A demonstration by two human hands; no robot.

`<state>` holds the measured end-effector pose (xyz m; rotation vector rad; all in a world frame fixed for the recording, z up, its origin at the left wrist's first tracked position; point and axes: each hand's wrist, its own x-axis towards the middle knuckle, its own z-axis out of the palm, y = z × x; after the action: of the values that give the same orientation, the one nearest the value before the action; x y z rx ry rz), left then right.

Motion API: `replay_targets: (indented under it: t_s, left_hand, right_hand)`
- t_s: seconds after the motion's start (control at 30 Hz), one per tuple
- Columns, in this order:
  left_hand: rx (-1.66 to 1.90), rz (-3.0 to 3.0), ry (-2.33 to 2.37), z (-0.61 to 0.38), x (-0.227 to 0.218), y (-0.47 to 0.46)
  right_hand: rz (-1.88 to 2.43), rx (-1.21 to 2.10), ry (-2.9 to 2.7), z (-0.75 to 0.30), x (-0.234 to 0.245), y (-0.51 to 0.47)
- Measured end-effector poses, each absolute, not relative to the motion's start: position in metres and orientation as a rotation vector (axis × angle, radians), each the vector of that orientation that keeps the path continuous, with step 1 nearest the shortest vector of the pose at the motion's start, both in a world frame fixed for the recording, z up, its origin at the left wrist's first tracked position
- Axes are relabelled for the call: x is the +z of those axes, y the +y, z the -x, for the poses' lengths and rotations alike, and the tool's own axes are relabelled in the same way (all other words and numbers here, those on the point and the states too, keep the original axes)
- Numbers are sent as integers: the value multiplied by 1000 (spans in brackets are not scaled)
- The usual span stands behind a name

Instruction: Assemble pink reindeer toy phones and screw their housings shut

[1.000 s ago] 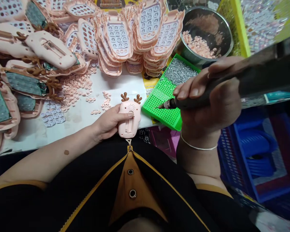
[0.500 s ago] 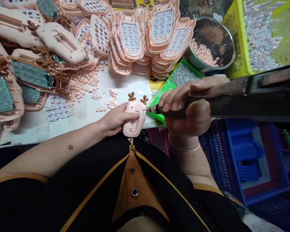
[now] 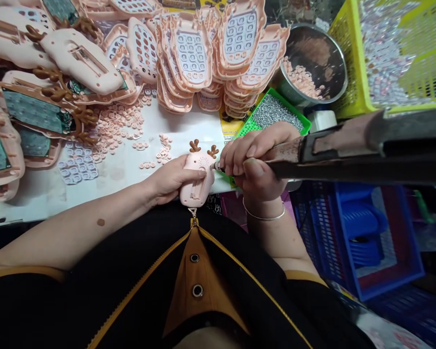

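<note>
My left hand (image 3: 169,179) grips a pink deer-shaped toy phone (image 3: 197,180) with brown antlers, back side up, at the table's near edge. My right hand (image 3: 252,160) is closed round a dark electric screwdriver (image 3: 349,152) whose long body runs off to the right. Its metal tip touches the toy's upper right edge, just under the right antler. A green screw tray (image 3: 272,116) with a heap of small silver screws lies right behind my right hand.
Stacks of pink keypad shells (image 3: 207,53) and circuit-board halves (image 3: 32,111) crowd the back and left of the white table (image 3: 123,169). Loose pink buttons (image 3: 112,126) are scattered about. A steel bowl (image 3: 312,63), a yellow basket (image 3: 396,53) and blue crates (image 3: 363,232) stand right.
My right hand brought the screwdriver leftward from the green tray to the toy; its tip now touches the toy's upper right edge. My left hand kept holding the toy.
</note>
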<state>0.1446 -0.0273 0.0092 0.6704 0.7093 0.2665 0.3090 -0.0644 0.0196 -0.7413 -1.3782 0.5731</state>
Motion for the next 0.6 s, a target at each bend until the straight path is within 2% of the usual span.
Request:
replay_targets:
  t_s: [0.07, 0.13, 0.33, 0.6]
  left_hand:
    - [263, -674, 724, -145, 10, -27]
    - [264, -665, 763, -145, 11, -27]
    - [320, -584, 847, -150, 15, -28]
    - [328, -589, 820, -158, 16, -27]
  right_hand:
    - [555, 548, -1388, -306, 24, -65]
    - [598, 489, -1338, -306, 30, -68]
    - [748, -19, -1172, -340, 46, -77]
    - [993, 1, -964, -375, 23, -91]
